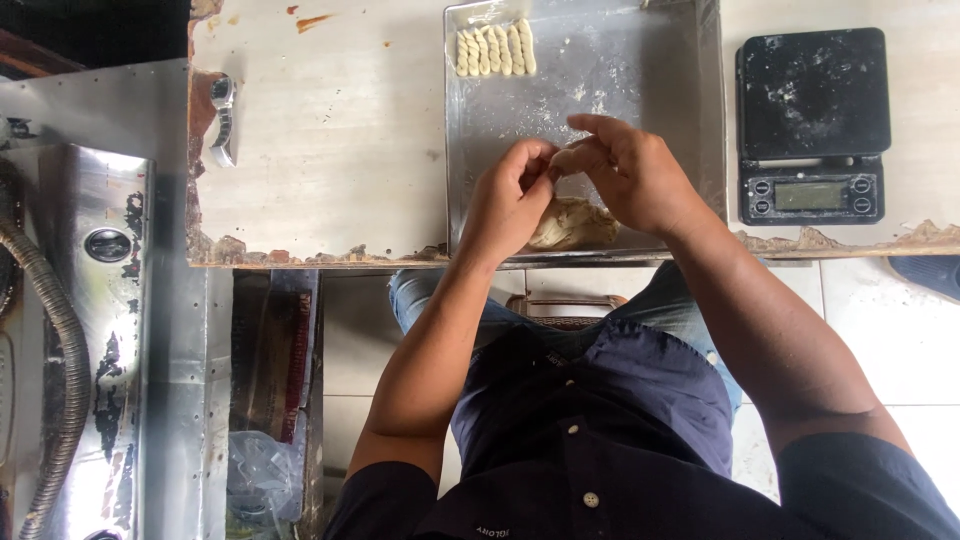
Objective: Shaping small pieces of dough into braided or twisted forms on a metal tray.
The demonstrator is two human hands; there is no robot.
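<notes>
As seen from above, left to right, the entries are listed:

Hose and steel unit: a ribbed grey hose [50,330] is laid along a dull, scuffed metal surface at the far left.
Wristwatch [222,118]: a metal band, laid flat on the pale, chipped counter [340,150], well apart from the hands.
Twisted pieces [496,50]: a short row of pale, rope-like dough sticks is set at the far corner of the tray, long axes pointing away from the person.
Tray [640,70]: shiny metal, rectangular, dusted with flour.
Left hand [510,200]: curled, its fingertips pressed against the small piece from the left.
Dough piece [568,157]: small, soft, pale; it is pinched between both grips above the tray, its long axis lying roughly left to right, with neither hand clearly nearer.
Dough lump [575,225]: larger, tan, rough-surfaced, resting on the tray just below the hands.
Right hand [635,175]: fingers closed over the small piece from the right.
Scale [812,120]: black, flat, flour-marked, beside the tray.
</notes>
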